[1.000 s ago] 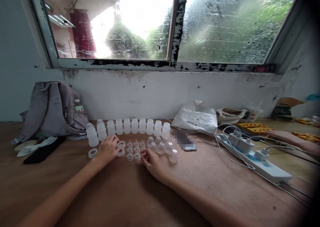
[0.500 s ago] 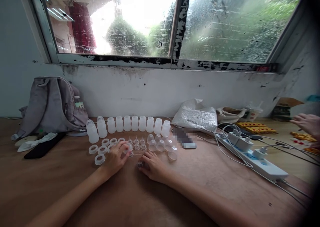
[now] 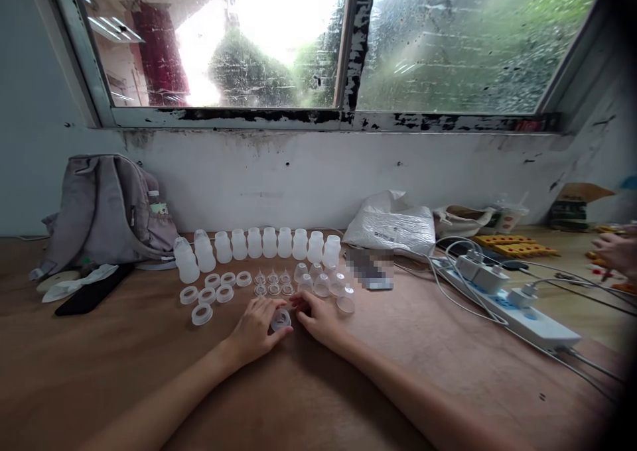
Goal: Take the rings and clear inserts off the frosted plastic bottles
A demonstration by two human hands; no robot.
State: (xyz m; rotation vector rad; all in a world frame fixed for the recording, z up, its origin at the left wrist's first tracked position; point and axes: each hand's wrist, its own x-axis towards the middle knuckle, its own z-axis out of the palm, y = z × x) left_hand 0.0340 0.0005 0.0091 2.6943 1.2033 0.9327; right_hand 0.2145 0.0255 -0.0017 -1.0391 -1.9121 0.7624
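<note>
In the head view, a translucent ring [image 3: 281,320] is gripped by the left hand [image 3: 255,325], with its side enclosed between thumb and fingers. It is held low over the table [image 3: 239,404]; whether the surface is touched cannot be told. Something seems to be set inside the ring, but its form is too small to be made out.

The right hand [image 3: 318,317] is placed just to the right of the ring, its fingers loosely curled; whether anything is pinched by them cannot be told.

Seven loose rings [image 3: 202,321] are laid to the left of the ring, most of them also farther back. Just behind the ring, six clear teats [image 3: 273,279] are arranged in two rows. Clear caps [image 3: 322,285] are grouped behind it to the right. Well behind the ring, ten bottles [image 3: 269,242] are lined up in a row, the two leftmost topped with clear covers. Far to its right, a power strip [image 3: 547,335] is crossed by white cables.
</note>
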